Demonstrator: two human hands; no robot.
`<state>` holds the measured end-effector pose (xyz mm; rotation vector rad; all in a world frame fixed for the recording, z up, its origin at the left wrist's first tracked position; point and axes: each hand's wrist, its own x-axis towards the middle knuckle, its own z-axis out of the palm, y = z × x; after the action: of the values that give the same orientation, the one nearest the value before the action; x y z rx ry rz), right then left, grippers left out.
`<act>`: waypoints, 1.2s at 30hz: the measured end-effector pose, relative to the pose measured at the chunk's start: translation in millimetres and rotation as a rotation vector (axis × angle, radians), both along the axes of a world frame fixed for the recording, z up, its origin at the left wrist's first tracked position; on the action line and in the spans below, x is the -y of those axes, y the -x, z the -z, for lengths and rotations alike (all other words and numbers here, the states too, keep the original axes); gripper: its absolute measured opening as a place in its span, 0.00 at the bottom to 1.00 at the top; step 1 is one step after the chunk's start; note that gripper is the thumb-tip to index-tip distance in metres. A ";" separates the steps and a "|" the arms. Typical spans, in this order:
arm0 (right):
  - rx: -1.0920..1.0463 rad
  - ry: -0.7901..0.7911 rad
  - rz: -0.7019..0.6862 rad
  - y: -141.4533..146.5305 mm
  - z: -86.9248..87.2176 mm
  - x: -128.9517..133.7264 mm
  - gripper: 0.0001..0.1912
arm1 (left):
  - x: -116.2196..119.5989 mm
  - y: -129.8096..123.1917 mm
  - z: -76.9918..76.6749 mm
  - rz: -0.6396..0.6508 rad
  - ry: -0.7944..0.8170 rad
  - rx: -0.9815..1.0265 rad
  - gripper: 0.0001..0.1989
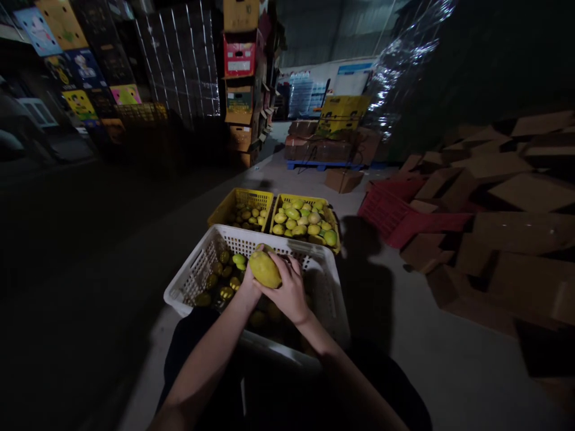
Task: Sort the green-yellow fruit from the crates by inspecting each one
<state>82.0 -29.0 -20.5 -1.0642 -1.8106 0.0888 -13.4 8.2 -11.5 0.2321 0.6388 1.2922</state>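
Note:
A yellow-green mango (265,269) is held between both my hands, above a white plastic crate (332,287). My right hand (291,290) curls its fingers and thumb round the right side of the fruit. From the lower left, my left hand (250,286) closes on it, its fingers mostly hidden behind the fruit. Inside the white crate lie more mangoes (239,260), several in deep shadow. Just beyond it, one yellow crate (220,211) holds shaded mangoes, and beside that another yellow crate (338,239) is filled with brightly lit yellow and green mangoes.
Flattened and open cardboard boxes (516,233) pile up on the right, with a red crate (390,215) at their edge. Farther back are a loaded blue pallet (321,166), a small carton (344,179) and a tall box stack (240,90). Deep shadow covers the left floor.

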 end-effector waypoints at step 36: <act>-0.889 0.465 -0.132 -24.2 -41.7 11.1 0.25 | 29.1 26.0 -26.2 -0.047 -0.359 -0.412 0.22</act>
<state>106.2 -40.0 21.2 -0.9805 -1.0490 0.9464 -39.3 -21.0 14.7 0.7971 0.7583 1.4118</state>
